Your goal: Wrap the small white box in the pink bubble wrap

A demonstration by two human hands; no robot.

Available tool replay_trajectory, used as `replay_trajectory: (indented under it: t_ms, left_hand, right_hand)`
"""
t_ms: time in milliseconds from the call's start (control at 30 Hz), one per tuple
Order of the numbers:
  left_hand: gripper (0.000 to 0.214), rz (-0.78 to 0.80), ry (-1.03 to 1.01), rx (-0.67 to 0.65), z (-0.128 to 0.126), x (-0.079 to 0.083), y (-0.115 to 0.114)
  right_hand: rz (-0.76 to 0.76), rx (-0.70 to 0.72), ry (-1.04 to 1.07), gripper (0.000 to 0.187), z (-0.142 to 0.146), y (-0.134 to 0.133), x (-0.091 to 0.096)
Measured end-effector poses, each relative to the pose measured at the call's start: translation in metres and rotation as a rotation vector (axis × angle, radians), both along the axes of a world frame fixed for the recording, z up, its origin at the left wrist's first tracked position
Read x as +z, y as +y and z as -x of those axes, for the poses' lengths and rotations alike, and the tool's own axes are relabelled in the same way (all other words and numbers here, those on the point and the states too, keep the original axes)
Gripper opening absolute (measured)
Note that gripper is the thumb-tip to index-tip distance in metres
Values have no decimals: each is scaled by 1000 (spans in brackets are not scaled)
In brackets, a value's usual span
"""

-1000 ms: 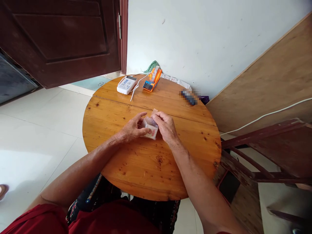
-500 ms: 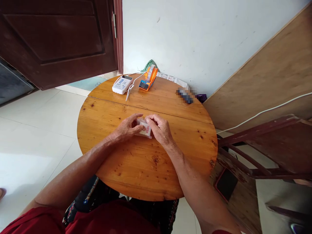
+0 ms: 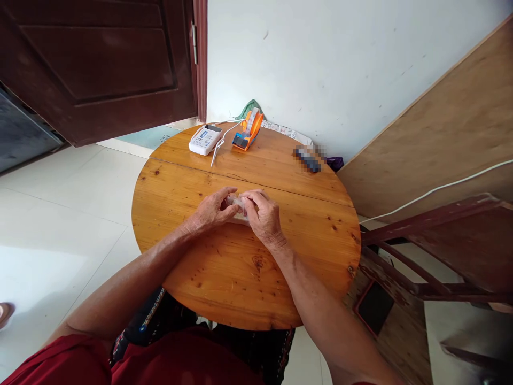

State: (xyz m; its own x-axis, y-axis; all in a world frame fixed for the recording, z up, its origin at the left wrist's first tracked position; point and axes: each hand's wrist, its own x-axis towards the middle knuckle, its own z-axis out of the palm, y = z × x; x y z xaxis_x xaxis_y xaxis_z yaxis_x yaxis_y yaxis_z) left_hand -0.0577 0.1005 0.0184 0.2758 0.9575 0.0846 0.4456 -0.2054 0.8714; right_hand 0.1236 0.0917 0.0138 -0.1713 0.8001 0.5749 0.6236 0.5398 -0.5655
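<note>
A small packet in clear wrap (image 3: 237,206) lies between both hands near the middle of the round wooden table (image 3: 200,182). My left hand (image 3: 210,209) grips its left side with the fingers curled round it. My right hand (image 3: 262,215) closes over its right side and covers most of it. Only a pale strip of the packet shows between the fingers.
At the table's far edge sit a white device (image 3: 206,140) with a white cord, an orange tape dispenser (image 3: 249,130) and a dark blurred object (image 3: 308,159). A dark wooden door (image 3: 100,64) stands behind on the left. A wooden board (image 3: 441,128) and chair frame (image 3: 449,240) are on the right.
My right hand has closed further over the packet, hiding its printed face and the tan piece seen above it earlier. Both hands stay at the same spot on the table.
</note>
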Motion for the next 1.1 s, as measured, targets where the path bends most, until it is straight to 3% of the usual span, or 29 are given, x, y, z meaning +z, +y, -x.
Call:
replay_trajectory:
  t_ms: [267, 600, 867, 1100]
  left_hand:
    - [60, 106, -99, -46, 1, -3, 5]
    - [60, 152, -114, -93, 7, 2, 5]
    - [61, 124, -136, -75, 11, 9, 0]
    - [66, 96, -73, -53, 7, -1, 2]
  right_hand:
    - [49, 59, -33, 17, -5, -3, 8]
    - [113, 364, -156, 26, -31, 2, 25]
    - [170, 346, -213, 28, -34, 3, 30]
    - [206, 340, -127, 25, -34, 4, 29]
